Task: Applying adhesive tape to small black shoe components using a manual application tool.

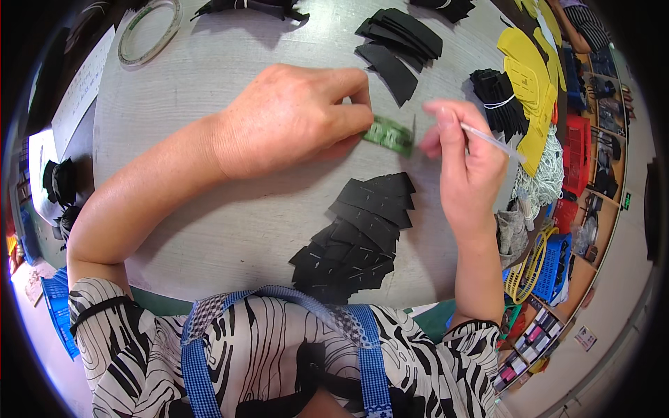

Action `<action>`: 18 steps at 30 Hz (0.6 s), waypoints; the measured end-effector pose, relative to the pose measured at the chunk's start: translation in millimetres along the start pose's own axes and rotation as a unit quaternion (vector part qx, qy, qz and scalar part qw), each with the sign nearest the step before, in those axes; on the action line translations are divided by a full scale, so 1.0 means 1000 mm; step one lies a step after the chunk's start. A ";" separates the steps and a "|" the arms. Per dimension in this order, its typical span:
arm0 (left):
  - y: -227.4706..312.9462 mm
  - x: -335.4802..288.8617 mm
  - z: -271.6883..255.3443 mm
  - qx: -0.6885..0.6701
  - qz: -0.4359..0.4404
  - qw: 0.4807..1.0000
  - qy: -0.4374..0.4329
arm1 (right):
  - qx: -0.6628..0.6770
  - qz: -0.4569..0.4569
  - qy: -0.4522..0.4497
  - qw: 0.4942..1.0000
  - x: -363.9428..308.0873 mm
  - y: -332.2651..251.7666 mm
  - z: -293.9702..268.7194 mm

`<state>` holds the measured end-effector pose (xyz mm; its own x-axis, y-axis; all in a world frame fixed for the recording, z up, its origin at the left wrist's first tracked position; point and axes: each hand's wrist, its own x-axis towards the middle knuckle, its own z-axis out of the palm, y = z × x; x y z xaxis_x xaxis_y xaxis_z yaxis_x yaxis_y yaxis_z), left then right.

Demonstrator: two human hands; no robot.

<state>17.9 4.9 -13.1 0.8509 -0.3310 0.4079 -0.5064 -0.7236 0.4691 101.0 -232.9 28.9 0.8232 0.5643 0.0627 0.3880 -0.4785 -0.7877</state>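
Observation:
Above the grey tabletop, my left hand (296, 118) pinches the left end of a short, curved green piece (390, 136) with printed marks; blur hides its exact kind. Close to its right end is my right hand (468, 157), with a slim whitish pen-like stick (491, 141) lying between thumb and fingers. The fingertips of that hand are smeared by motion. Toward my body lies an overlapping heap of black cut pieces (362, 233) with small light marks. Beyond my hands, a loose curved black piece (391, 73) rests beside a fanned black stack (403, 38).
A tape-like ring (150, 31) sits at the far left. At right are a tied black bundle (499, 101), yellow templates (526, 87) and white cord (543, 171). Blue baskets (555, 268) and shelves stand beyond the table (174, 258). Another person's arm (571, 28) shows far right.

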 end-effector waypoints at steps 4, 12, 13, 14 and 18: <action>0.021 -0.003 0.005 -0.107 -0.010 0.994 -0.035 | -0.199 -0.246 0.098 0.944 0.034 0.024 0.031; 0.030 -0.023 -0.008 -0.168 -0.004 0.985 -0.045 | -0.188 -0.262 0.122 0.939 0.025 0.026 0.019; 0.030 -0.024 -0.010 -0.173 0.002 0.984 -0.044 | -0.199 -0.295 0.119 0.927 0.018 0.027 0.016; 0.029 -0.026 -0.012 -0.174 0.002 0.984 -0.045 | -0.199 -0.293 0.118 0.928 0.009 0.029 0.018; 0.027 -0.027 -0.020 -0.160 -0.014 0.986 -0.050 | -0.182 -0.297 0.045 0.936 -0.014 0.038 0.016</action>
<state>-21.0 6.5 4.3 0.8670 -0.3833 0.3185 -0.4864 -0.5115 0.7084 97.2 -248.5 -11.7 0.4426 0.7524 0.4879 0.8905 -0.3047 -0.3378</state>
